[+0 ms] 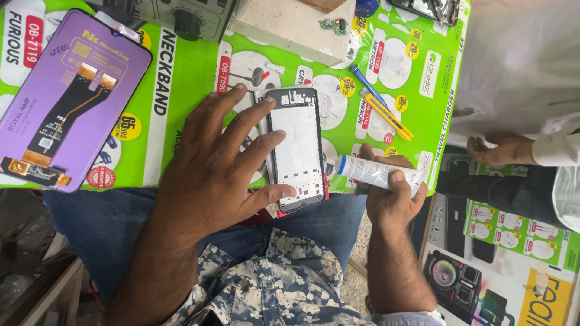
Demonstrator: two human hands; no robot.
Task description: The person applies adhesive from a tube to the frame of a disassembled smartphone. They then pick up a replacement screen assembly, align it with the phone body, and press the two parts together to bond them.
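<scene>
My left hand pins the phone frame mid-frame, fingers spread flat; my right hand fingers clamp the glue tube. Gluing stage, I judge: nozzle must meet the frame's edge.

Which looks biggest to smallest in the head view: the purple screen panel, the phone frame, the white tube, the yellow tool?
1. Purple screen panel
2. Phone frame, under the left hand
3. White tube, in the right hand
4. Yellow tool, thinner than the tube, similar length
</scene>
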